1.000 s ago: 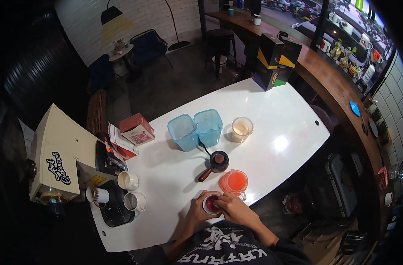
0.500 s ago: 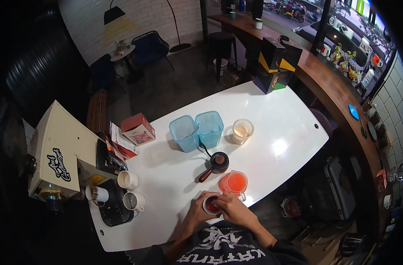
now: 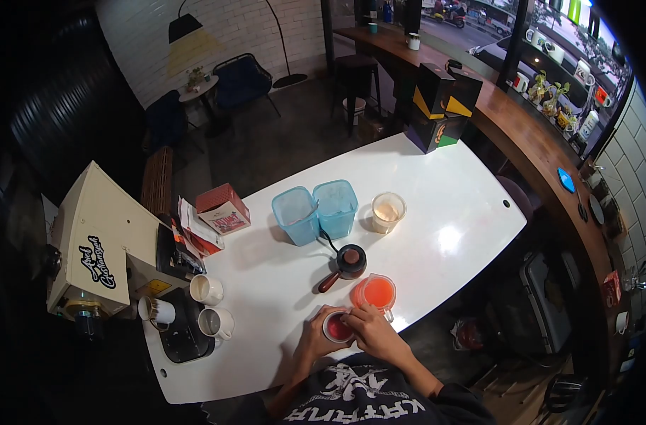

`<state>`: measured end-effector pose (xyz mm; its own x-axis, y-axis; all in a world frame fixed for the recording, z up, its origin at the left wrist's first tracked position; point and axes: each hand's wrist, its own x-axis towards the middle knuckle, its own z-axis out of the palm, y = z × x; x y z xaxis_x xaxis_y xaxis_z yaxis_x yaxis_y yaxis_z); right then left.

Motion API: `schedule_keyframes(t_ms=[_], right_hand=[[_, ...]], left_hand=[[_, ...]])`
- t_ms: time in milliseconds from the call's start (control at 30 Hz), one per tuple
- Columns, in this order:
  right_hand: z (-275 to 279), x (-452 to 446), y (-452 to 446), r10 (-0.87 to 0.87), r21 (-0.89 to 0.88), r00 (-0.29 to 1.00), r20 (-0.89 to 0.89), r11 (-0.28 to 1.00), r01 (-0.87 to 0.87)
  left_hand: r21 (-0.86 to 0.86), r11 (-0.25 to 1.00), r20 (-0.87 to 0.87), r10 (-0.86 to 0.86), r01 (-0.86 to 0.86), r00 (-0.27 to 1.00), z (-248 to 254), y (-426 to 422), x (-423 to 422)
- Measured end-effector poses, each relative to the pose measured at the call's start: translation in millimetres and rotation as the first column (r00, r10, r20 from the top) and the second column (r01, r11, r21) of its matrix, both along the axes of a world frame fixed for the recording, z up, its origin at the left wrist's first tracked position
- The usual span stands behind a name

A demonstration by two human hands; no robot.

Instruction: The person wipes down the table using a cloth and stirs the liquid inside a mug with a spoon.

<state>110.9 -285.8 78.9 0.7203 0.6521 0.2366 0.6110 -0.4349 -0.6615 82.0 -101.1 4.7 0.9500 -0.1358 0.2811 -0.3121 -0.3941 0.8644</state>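
Note:
My left hand (image 3: 313, 340) is wrapped around a small cup (image 3: 337, 327) with red contents, close to the table's near edge. Over the right side of its rim bends my right hand (image 3: 376, 333), fingers pinched together; whatever they hold at the cup is too small to make out. Just beyond that hand stands a clear glass pitcher (image 3: 376, 292) of orange-red liquid. A dark gooseneck kettle (image 3: 351, 261) with a brown side handle sits behind the cup, its thin spout pointing away from me.
Two blue plastic containers (image 3: 294, 212) and a clear plastic cup (image 3: 387, 212) stand farther back on the white table (image 3: 450, 234). At left are a cream grinder-like machine (image 3: 100, 241), cream mugs (image 3: 215, 323) and a red box (image 3: 224, 209). Black boxes (image 3: 443, 106) stand at the far right corner.
The cup's opening shows slightly more of its red contents, and my right fingers have shifted a little at the rim. My left hand keeps its hold.

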Motion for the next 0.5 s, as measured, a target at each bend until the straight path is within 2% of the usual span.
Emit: schedule_keyframes(t_ms=[233,433,500], right_hand=[[-9.9,0.2,7.7,0.076,0.030,0.997,-0.013,0.997,-0.076],[-6.9,7.5,6.9,-0.037,-0.010,0.997,0.067,0.999,0.037],[-8.8,10.1,10.6,-0.066,0.046,0.996,0.064,0.997,0.063]], left_hand=[[-0.013,0.999,-0.029,0.043,-0.043,0.999,-4.3,12.0,5.5],[0.001,0.998,0.041,0.070,-0.070,0.997,-2.8,9.2,10.0],[-0.004,0.997,0.060,0.071,-0.071,0.996,-2.2,9.5,13.1]])
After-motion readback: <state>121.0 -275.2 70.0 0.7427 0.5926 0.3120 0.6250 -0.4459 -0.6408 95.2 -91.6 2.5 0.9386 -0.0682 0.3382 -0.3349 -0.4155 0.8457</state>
